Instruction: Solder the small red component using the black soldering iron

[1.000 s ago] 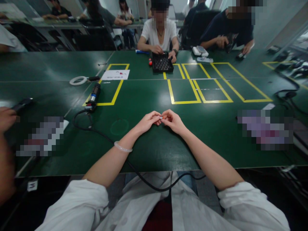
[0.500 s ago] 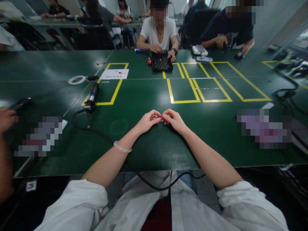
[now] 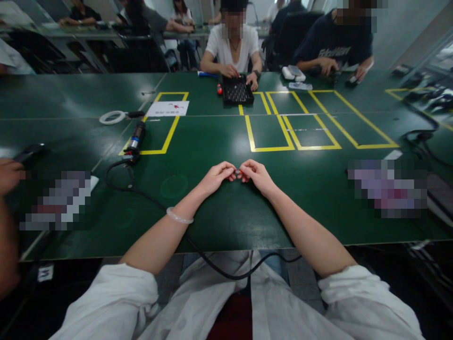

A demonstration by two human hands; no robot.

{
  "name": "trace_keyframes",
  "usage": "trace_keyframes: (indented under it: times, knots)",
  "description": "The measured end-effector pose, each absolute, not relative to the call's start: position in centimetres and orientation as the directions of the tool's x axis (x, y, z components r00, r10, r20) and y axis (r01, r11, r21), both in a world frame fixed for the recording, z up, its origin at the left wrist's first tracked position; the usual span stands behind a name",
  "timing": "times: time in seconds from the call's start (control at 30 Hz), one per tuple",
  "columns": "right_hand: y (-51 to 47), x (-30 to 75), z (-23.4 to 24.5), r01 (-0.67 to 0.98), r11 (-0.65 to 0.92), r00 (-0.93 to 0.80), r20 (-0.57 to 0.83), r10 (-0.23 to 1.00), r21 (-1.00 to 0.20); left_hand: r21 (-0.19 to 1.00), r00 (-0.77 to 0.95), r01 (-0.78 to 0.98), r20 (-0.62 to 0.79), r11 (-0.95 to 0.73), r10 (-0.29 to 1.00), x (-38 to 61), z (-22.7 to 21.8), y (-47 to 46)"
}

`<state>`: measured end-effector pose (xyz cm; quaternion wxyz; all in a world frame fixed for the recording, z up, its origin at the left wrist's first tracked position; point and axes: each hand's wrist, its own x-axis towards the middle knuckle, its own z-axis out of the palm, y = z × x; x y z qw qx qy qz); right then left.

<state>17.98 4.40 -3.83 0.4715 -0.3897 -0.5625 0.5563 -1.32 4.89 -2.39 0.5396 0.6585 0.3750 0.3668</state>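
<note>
Over the green table (image 3: 212, 222), my two hands meet fingertip to fingertip. Between them is a small red and metallic-looking part (image 3: 238, 173), too small to name. My left hand (image 3: 220, 175) pinches its left side, with the thumb and fingers pressed together. From the other side my right hand (image 3: 253, 174) pinches it too, fingers curled. Much of the part is hidden by the fingertips. A pale bangle (image 3: 180, 216) rings my left wrist.
A corded electric screwdriver (image 3: 137, 137) lies at the left, its black cable (image 3: 150, 192) running under my left forearm. Yellow tape outlines (image 3: 272, 150) mark the table. Across it, a co-worker handles a black tray (image 3: 238, 101) of small parts. A white printed sheet (image 3: 168, 109) lies nearby.
My fingertips have shifted slightly around the small part, and a bit more of its metallic middle shows between them. Across the table, the right-hand co-worker's hands and the dark object have moved slightly.
</note>
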Motion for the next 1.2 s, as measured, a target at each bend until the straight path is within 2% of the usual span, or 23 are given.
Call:
trace_keyframes:
  times: [0.3,0.63,1.2]
  knots:
    - [4.21,17.94,-3.42,-0.062,0.106,-0.265,0.119,0.957,-0.992,0.951,0.426,0.197,0.136,-0.239,0.894,-1.14,-1.79,4.27]
    - [4.21,17.93,-3.77,-0.060,0.173,-0.284,0.183,0.941,-0.983,0.937,0.404,0.240,0.142,-0.254,0.904,-1.26,-1.67,4.35]
    - [4.19,17.86,-3.88,0.010,0.223,-0.293,0.210,0.933,-0.975,0.957,0.394,0.178,0.146,-0.231,0.908,-1.24,-2.11,4.60]
